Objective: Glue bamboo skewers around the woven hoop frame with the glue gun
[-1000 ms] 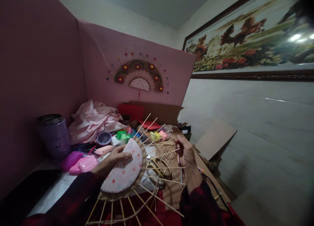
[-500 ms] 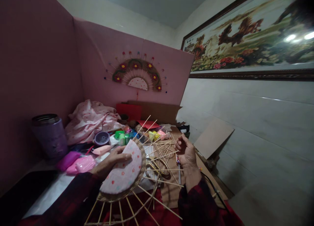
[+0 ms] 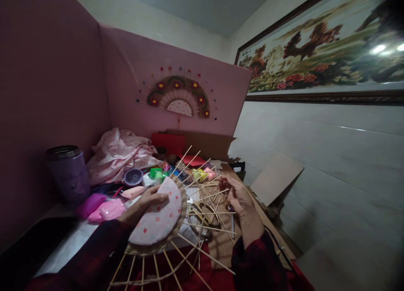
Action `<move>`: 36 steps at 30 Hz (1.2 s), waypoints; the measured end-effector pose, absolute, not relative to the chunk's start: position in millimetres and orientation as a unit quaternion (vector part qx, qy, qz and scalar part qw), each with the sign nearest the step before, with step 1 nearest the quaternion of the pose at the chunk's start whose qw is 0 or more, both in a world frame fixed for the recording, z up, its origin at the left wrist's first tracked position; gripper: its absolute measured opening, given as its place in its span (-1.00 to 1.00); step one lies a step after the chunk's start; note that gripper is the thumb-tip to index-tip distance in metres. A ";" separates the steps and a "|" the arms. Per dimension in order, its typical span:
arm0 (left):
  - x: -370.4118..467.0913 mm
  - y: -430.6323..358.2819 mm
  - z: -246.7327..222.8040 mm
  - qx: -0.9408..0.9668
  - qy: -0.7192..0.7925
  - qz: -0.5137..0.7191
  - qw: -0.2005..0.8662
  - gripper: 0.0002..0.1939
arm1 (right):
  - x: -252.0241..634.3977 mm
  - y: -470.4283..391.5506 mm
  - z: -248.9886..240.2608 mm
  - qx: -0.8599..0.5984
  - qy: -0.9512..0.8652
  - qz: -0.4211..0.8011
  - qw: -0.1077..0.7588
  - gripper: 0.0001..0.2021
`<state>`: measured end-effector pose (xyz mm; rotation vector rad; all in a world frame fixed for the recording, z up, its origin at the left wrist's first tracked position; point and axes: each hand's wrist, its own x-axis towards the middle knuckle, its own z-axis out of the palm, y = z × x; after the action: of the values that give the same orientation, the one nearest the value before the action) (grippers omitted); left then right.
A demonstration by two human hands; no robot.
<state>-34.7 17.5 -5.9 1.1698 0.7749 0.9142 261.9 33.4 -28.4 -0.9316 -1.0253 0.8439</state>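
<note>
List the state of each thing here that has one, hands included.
Left hand: closed on half-round fan
Half-round fan: tilted, sticks spread, tips bare
Right hand: fingers curled near stick tips, grip unclear
Scissors: lying, partly hidden
Purple tumbler: upright
Floral cloth: crumpled
Wall fan: mounted, decorated

Fan frame (image 3: 158,219) in front of you, in your left hand (image 3: 147,202), thumb on top. Your right hand (image 3: 237,198) sits right of it, beside the stick tips; contact unclear. Scissors (image 3: 205,231) under the sticks, between your hands. Cardboard (image 3: 221,251) below your right hand. Packets (image 3: 109,210) left of your left hand; tumbler (image 3: 70,173) farther left and behind them. Cloth (image 3: 123,158) right of tumbler, lid (image 3: 132,178) before cloth. Second fan (image 3: 179,108) on back panel (image 3: 126,97), behind it all. Framed picture (image 3: 315,55) on right wall (image 3: 331,144); board (image 3: 277,179) below it, right of your right hand.
</note>
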 end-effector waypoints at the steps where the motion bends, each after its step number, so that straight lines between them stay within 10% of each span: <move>1: -34.5 17.9 -6.4 0.522 0.344 0.404 0.668 -0.57 | 262.8 33.2 -26.5 -0.419 -0.444 0.342 0.714 -0.77; 5: -32.3 19.2 -8.9 0.544 0.349 0.385 0.659 -0.65 | 255.4 26.2 -16.9 -0.421 -0.413 0.189 0.785 -0.82; 10: -28.3 19.9 -13.5 0.550 0.352 0.374 0.658 -0.69 | 232.5 16.8 -12.4 -0.435 -0.610 0.030 0.662 -0.89; 21: -24.9 16.0 -7.7 0.538 0.371 0.363 0.664 -0.68 | 241.1 31.0 -23.5 -0.431 -0.544 0.296 0.656 -0.81; 36: -26.9 11.8 -3.2 0.580 0.349 0.335 0.655 -0.68 | 243.8 27.8 -16.9 -0.417 -0.532 0.333 0.657 -0.67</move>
<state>-26.9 11.8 -3.2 1.3150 0.7914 0.7589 243.8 27.8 -16.9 -0.9454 -1.2058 0.7535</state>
